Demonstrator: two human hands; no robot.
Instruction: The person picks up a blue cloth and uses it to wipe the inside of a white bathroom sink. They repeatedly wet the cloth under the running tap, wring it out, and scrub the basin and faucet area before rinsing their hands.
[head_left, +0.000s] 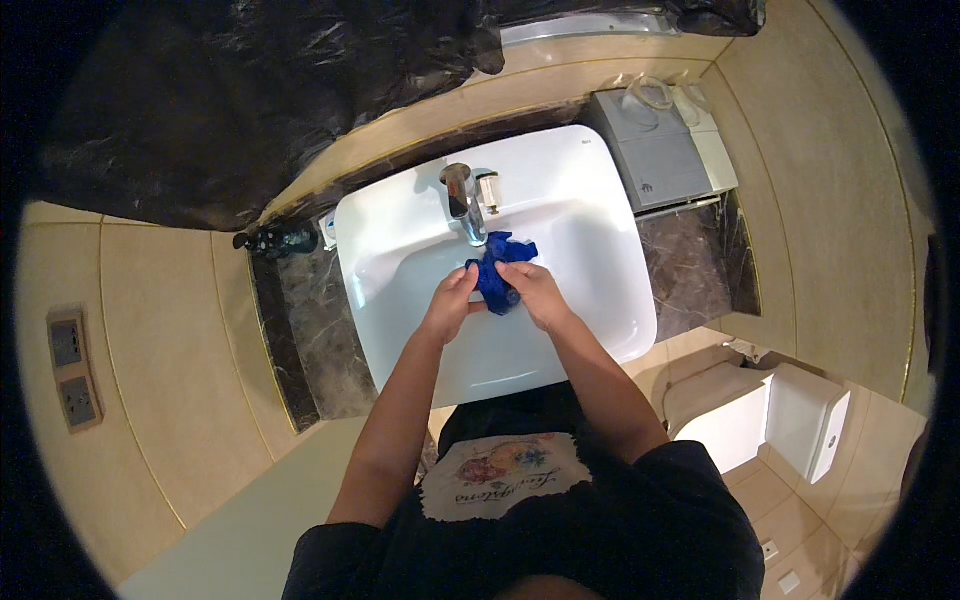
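Crumpled deep-blue cloth point(497, 283) was gripped from both sides

In the head view, the only one, the cloth was in the glossy white rectangular sink point(598, 300), just below the spout of the curved chrome faucet point(465, 205). Whether it touched the spout or the basin floor could not be told.

The person's bare left hand point(452, 303) grasped the cloth's left edge, the thumb on top and the fingers curled beneath. The bare right hand point(533, 291) pinched it from the right, its thumb pressed onto the upper face. Neither hand was free.

The cloth looked light, soft and limp, folding readily and unlikely to break. If wet, which the picture did not settle, it would probably have been heavier and somewhat slippery. The bunched middle seemed the surest hold, with opposite edges suiting two hands; a loose corner would likely have sagged.

By count, there were two hands, one cloth, one sink and one faucet. On the brown marbled stone counter point(320, 345) stood one dark pump bottle point(287, 240) at the left and one grey rectangular box with a pale side point(655, 160) at the right. One white toilet point(720, 410) showed at lower right, and two socket plates point(78, 400) on the left wall.
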